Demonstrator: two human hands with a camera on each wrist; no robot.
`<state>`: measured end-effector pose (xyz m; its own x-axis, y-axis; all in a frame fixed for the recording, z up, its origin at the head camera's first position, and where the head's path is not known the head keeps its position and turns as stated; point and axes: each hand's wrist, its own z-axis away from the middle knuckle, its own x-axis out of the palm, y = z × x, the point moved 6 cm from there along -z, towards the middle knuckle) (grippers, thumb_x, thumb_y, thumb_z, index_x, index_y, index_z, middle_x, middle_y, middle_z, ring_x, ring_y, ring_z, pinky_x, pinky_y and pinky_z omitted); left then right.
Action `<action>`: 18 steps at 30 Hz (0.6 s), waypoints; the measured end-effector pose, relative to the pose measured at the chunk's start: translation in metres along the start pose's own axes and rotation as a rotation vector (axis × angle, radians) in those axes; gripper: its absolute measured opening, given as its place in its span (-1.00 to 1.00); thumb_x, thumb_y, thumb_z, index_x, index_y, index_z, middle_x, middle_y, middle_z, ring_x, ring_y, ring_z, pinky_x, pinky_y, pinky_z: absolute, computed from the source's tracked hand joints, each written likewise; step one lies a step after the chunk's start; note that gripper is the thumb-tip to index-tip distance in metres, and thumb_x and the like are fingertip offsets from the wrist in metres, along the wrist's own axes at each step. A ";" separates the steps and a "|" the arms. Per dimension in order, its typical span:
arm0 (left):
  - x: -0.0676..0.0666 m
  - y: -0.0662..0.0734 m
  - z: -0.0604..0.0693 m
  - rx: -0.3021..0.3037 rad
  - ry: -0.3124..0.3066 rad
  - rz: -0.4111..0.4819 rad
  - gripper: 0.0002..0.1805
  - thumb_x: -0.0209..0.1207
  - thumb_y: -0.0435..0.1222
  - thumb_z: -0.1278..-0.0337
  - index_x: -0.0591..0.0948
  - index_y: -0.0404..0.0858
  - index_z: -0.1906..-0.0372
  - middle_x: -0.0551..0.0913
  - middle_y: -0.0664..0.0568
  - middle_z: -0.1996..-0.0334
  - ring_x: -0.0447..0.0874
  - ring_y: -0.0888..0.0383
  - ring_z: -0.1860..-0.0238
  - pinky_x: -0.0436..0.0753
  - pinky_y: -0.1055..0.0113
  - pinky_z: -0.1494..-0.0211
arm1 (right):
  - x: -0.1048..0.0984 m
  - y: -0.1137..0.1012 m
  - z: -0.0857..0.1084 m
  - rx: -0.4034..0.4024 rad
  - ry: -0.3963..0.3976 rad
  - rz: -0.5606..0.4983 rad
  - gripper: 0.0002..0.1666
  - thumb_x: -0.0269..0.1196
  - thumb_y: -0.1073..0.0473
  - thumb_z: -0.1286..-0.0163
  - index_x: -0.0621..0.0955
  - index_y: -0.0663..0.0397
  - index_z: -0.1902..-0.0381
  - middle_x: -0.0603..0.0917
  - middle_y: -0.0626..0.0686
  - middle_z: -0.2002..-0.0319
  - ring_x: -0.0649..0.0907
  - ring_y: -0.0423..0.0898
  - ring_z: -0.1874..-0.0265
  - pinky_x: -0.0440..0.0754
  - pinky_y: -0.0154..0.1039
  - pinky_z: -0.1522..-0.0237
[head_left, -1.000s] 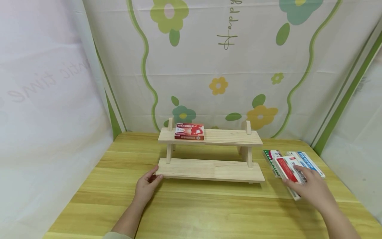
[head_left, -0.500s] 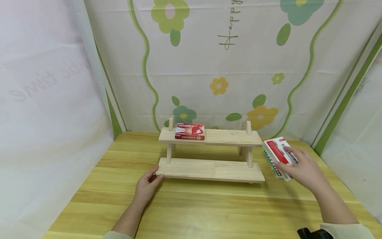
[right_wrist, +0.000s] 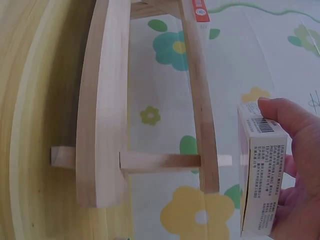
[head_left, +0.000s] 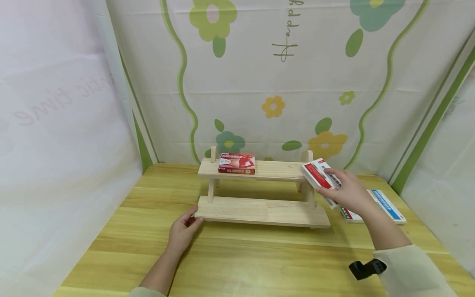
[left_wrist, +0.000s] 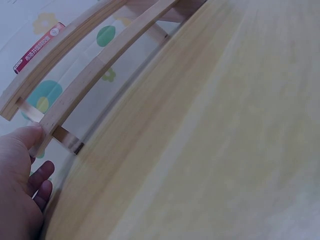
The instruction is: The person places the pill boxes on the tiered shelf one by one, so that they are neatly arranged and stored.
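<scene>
Leftward came the red-and-white medicine box (head_left: 317, 173), right hand (head_left: 348, 190) pinching it; left hand (head_left: 182, 232) pinches the wooden rack (head_left: 261, 209), probably steadying it.

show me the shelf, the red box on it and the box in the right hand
Shelf (head_left: 261, 209): head view, top of its lower board
Red box (head_left: 236, 162): head view, broad printed face
Held box (right_wrist: 264, 175): right wrist view, side with small print

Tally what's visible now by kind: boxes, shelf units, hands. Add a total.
Boxes: 4 (red box, red-white box, green-white box, blue-white box)
Shelf unit: 1
Hands: 2 (left hand, right hand)
Total: 7
</scene>
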<state>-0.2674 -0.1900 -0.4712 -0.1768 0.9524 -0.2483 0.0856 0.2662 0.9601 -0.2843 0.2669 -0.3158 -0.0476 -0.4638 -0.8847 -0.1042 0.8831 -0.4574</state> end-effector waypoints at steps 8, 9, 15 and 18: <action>-0.001 -0.004 -0.001 -0.015 0.001 -0.007 -0.47 0.30 -0.28 -0.20 0.52 -0.30 -0.27 0.56 -0.08 -0.26 0.57 0.35 0.14 0.58 0.57 0.12 | 0.011 -0.026 -0.025 -0.050 -0.035 0.021 0.04 0.23 -0.44 -0.22 0.27 0.01 -0.47 0.21 0.43 -0.41 0.34 0.38 -0.27 0.41 0.39 -0.10; -0.001 -0.004 -0.001 -0.015 0.002 -0.005 -0.46 0.31 -0.28 -0.20 0.52 -0.30 -0.27 0.56 -0.08 -0.26 0.57 0.35 0.14 0.58 0.58 0.12 | 0.013 -0.030 -0.027 -0.057 -0.041 0.017 0.03 0.25 -0.42 -0.22 0.28 0.01 -0.47 0.21 0.43 -0.41 0.35 0.37 -0.26 0.43 0.37 -0.09; 0.000 -0.002 0.001 -0.001 0.008 -0.007 -0.45 0.32 -0.24 -0.18 0.53 -0.32 -0.26 0.56 -0.13 -0.25 0.58 0.34 0.14 0.58 0.58 0.13 | 0.023 -0.046 -0.039 -0.081 -0.089 0.000 -0.01 0.28 -0.36 -0.23 0.29 0.00 -0.46 0.19 0.40 -0.43 0.34 0.35 -0.28 0.45 0.31 -0.11; 0.000 -0.002 0.000 0.016 0.018 -0.018 -0.46 0.32 -0.25 -0.18 0.53 -0.34 -0.25 0.56 -0.15 -0.25 0.59 0.34 0.14 0.59 0.58 0.13 | 0.028 -0.052 -0.045 -0.096 -0.094 0.014 -0.03 0.28 -0.35 -0.22 0.31 -0.02 -0.45 0.20 0.39 -0.42 0.35 0.34 -0.27 0.45 0.32 -0.11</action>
<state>-0.2677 -0.1905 -0.4733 -0.1961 0.9447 -0.2627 0.0983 0.2855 0.9533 -0.3250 0.2051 -0.3124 0.0434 -0.4386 -0.8976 -0.1987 0.8768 -0.4380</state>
